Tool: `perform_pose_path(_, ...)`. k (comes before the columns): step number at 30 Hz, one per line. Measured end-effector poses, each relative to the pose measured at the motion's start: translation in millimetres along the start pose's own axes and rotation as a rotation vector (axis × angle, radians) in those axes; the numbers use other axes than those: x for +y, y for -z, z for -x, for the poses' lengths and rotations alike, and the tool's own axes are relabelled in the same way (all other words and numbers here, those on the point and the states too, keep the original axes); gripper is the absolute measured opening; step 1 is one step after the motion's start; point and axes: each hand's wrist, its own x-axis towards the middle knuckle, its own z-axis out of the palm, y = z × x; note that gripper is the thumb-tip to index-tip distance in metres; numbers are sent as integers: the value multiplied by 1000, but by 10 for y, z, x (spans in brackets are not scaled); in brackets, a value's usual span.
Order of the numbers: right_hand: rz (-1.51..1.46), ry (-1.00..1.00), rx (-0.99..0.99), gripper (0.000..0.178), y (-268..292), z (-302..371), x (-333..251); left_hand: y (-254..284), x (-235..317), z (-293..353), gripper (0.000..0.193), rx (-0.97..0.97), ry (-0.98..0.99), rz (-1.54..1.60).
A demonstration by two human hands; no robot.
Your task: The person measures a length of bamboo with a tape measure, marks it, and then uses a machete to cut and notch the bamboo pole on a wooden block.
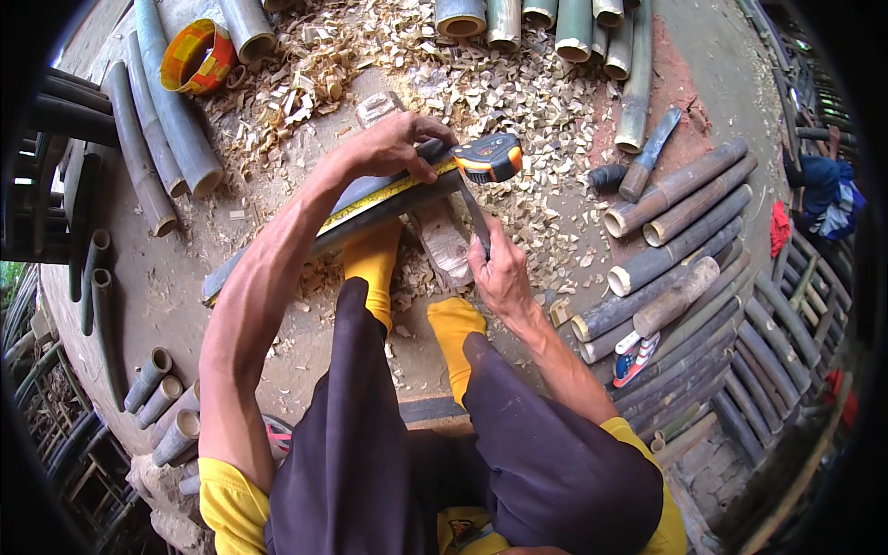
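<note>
A dark bamboo pole [277, 256] lies slanted across a wooden block [442, 242], in front of my yellow-socked feet. Along it runs the yellow strip [370, 201] of a tape measure. Its black and orange case [488, 158] sits at the pole's right end. My left hand [393, 148] reaches over the pole near that end, its fingers curled on the pole and strip. In my right hand [504, 275] is a knife with a narrow dark blade [475, 215]. The blade points up and touches or nearly touches the pole's end beneath the case; the handle is hidden by my fingers.
Pale shavings [546, 97] cover the ground ahead. Cut bamboo lengths [680, 190] lie in rows at the right, with a wooden mallet [675, 296] on top. A broad-bladed knife [650, 154] rests nearby. More poles [176, 102] and an orange-yellow ring [198, 57] are at the far left.
</note>
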Motion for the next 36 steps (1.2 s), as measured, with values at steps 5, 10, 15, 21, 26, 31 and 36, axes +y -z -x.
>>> perform_pose_path(5, 3, 17, 6, 37, -3, -33, 6, -20, 41, -7, 56, 17, 21, 42)
perform_pose_path(10, -5, 22, -16, 37, -4, -51, 7, -29, 5, -3, 55, 30, 18, 43)
perform_pose_path(15, 11, 31, -9, 36, -36, -55, -7, -24, -1, 10, 56, 36, 11, 20)
perform_pose_path(21, 44, -112, -117, 36, -13, 6, -71, 5, -91, 42, 55, 2, 9, 14)
perform_pose_path(26, 163, -260, -19, 47, 361, 610, 475, -56, 21, -81, 60, -2, -67, -103)
perform_pose_path(31, 226, -83, 271, 75, 631, -233, 787, 27, 17, 62, 60, -19, 96, 125)
perform_pose_path(36, 406, -329, 310, 80, 762, -1153, 1580, -101, 88, -46, 57, -38, 112, 110)
